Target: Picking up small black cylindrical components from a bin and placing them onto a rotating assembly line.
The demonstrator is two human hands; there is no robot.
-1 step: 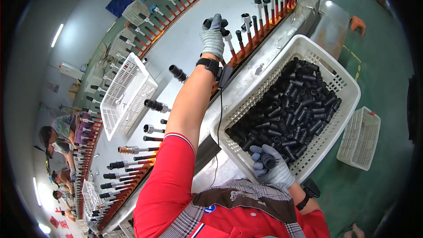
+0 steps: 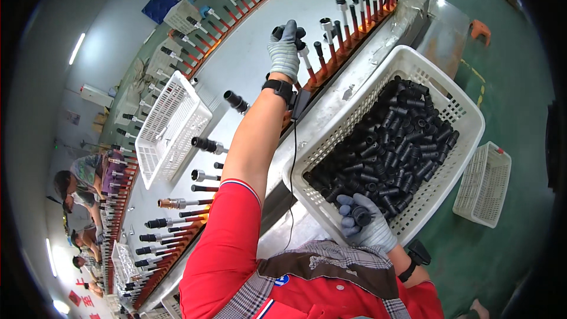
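My left hand, in a grey glove, is closed around black plastic sleeves that poke out on both sides of the fingers. Right beside it stands a silver socket fitting on a red spindle of the curved line; whether the sleeves touch it is hidden by the hand. At the near rim of a white basket, my gloved right hand has its fingers curled around a short ribbed black sleeve. Loose black sleeves of the same kind fill that basket in a heap.
Spindles carrying silver fittings, some with black sleeves, curve around the grey table. A white basket sits on the table, another on the floor at right. A black cable hangs from my left wrist. Several people work far left.
The spindles at the upper right have shifted slightly leftward past my left hand. Both hands keep nearly the same place and grip.
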